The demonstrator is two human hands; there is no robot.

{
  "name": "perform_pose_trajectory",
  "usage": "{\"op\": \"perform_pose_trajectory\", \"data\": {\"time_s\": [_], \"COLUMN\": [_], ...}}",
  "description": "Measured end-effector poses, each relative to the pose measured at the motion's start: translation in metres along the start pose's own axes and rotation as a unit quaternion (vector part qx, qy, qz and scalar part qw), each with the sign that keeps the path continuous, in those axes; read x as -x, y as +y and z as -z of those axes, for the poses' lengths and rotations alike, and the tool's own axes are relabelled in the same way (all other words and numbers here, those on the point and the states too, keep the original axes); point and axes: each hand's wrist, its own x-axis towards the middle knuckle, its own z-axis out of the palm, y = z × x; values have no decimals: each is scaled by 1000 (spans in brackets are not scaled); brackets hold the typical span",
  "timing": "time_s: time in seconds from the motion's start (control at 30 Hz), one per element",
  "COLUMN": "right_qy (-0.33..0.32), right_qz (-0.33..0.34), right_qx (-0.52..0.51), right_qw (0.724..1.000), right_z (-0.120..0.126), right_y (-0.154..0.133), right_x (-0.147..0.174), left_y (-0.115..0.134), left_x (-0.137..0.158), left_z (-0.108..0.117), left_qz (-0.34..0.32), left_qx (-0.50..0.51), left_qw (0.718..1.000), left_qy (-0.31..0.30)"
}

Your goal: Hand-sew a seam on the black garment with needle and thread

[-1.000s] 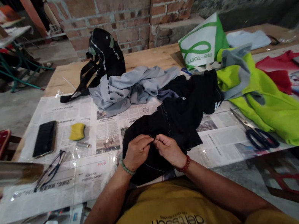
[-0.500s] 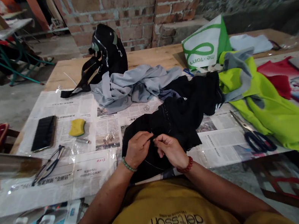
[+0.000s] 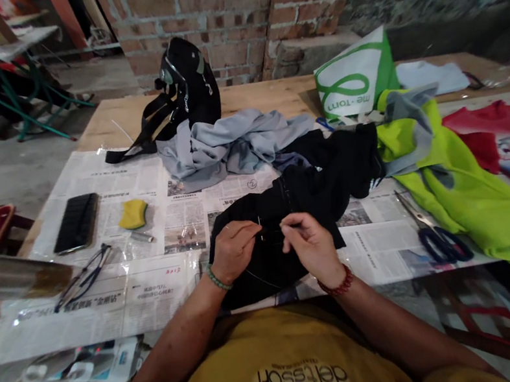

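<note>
Black cloth garment lies bunched on the newspaper beneath both hands. My left hand rests over its left side, thumb and fingers pinched together at its edge. A thin bright sliver shows at those fingertips, too small to name. My right hand is a short gap to the right, its thumb and forefinger also closed together; whatever is between them is too small to see. A fine pale thread curves across the black cloth below the hands.
Scissors and a neon-yellow garment lie to the right. Leftward are a phone, a yellow sponge, eyeglasses and a clear bottle. Grey cloth, a black backpack and a green-white bag stand behind.
My right hand has moved to the right, away from my left hand, so a gap now separates their fingertips. My left hand stays nearly in place.
</note>
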Motion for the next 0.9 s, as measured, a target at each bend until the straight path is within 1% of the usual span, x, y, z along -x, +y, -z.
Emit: {"op": "perform_pose_trajectory", "data": {"time_s": [0.03, 0.07, 0.1, 0.13, 0.2, 0.23, 0.3, 0.43, 0.63, 0.73, 0.83, 0.9], "right_qy": [33, 49, 42, 15, -65, -97, -120, -103, -90, -62, -29, -55], "right_qz": [61, 120, 166, 196, 210, 207, 199, 184, 120, 77, -1, -50], "right_qx": [24, 52, 81, 108, 146, 155, 167, 160, 113, 53, -12, -31], "right_qw": [997, 990, 982, 975, 965, 961, 958, 964, 982, 994, 1000, 997], "right_z": [3, 5, 5, 5, 3, 2, 1, 6, 9, 6, 4, 3], "right_y": [-2, -4, -4, -3, 0, 3, 8, 15, 19, 18, 13, 8], "right_x": [-2, -6, -10, -14, -21, -23, -24, -17, -5, -6, -9, -12], "left_y": [1, 2, 2, 3, 3, 2, 0, -2, 3, 4, 3, 3], "left_x": [0, 0, 0, 0, 0, 0, 1, -1, -5, -7, -7, -6], "left_z": [1, 1, 1, 0, -1, -1, -2, -2, 2, 4, 4, 4], "left_qz": [-4, -10, -17, -24, -33, -32, -24, 10, 68, 52, 13, -2], "left_qx": [7, 14, 20, 25, 32, 35, 46, 64, 96, 111, 116, 111], "left_qw": [1000, 1000, 1000, 999, 999, 998, 998, 996, 991, 990, 992, 992], "left_qy": [0, -2, -5, -11, -22, -30, -46, -61, -62, -62, -57, -55]}}
